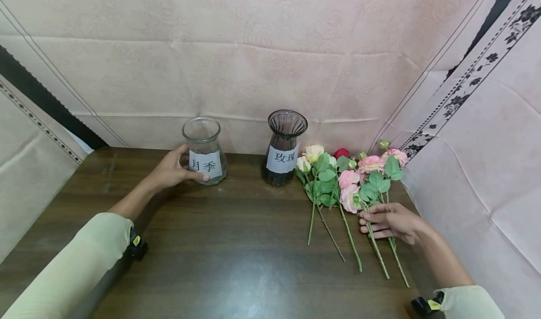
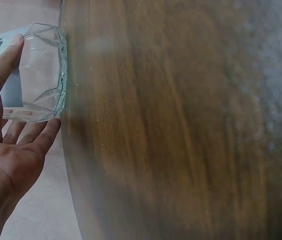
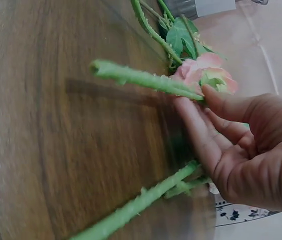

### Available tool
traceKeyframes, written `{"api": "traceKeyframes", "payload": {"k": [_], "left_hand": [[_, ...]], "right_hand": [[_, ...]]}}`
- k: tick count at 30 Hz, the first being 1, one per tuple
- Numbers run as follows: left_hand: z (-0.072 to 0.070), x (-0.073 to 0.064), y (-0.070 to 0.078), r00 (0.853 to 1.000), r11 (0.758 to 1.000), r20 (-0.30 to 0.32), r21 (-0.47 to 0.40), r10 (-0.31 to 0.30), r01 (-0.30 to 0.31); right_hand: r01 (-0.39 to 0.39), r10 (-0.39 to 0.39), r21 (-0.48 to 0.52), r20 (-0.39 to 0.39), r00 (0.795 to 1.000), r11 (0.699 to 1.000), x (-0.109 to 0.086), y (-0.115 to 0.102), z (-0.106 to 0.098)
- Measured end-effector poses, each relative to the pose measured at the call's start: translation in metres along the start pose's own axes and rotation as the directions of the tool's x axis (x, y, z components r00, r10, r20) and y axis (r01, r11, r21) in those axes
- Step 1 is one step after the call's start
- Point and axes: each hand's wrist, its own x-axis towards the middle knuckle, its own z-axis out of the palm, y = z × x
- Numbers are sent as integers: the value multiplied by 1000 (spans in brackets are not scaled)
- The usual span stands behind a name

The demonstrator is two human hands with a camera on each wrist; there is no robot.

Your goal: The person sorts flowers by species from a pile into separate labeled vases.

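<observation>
My left hand (image 1: 171,168) grips a clear glass vase (image 1: 207,146) standing near the table's back edge. In the left wrist view its thumb lies over the white label on the vase (image 2: 43,70), while the other fingers reach round the far side. At the right, my right hand (image 1: 395,222) pinches the green stem (image 3: 136,78) of a pink flower between thumb and forefinger. The right wrist view shows this stem's cut end raised over the wood. Another stem (image 3: 136,207) passes below the hand. Pink blooms (image 1: 350,187) lie just beyond the fingers.
A dark smoky glass vase (image 1: 281,141) with a labelled front stands right of the clear one. Beside it lie cream roses (image 1: 313,153) and a red rose (image 1: 341,153), stems toward me. Patterned cloth (image 1: 253,74) hangs behind the wooden table (image 1: 236,248) and on both sides.
</observation>
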Motion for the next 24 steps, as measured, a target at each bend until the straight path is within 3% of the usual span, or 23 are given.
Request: {"api": "traceKeyframes", "payload": {"k": [17,24], "left_hand": [[0,-1,-1,1000,1000,2,-12,4,-4],[-1,-1,1,1000,1000,4,8,1,-1]], "right_hand": [[95,-96,229,-5,995,969,17,-4,7],[75,-73,181,-19,997,981,17,-6,11]]}}
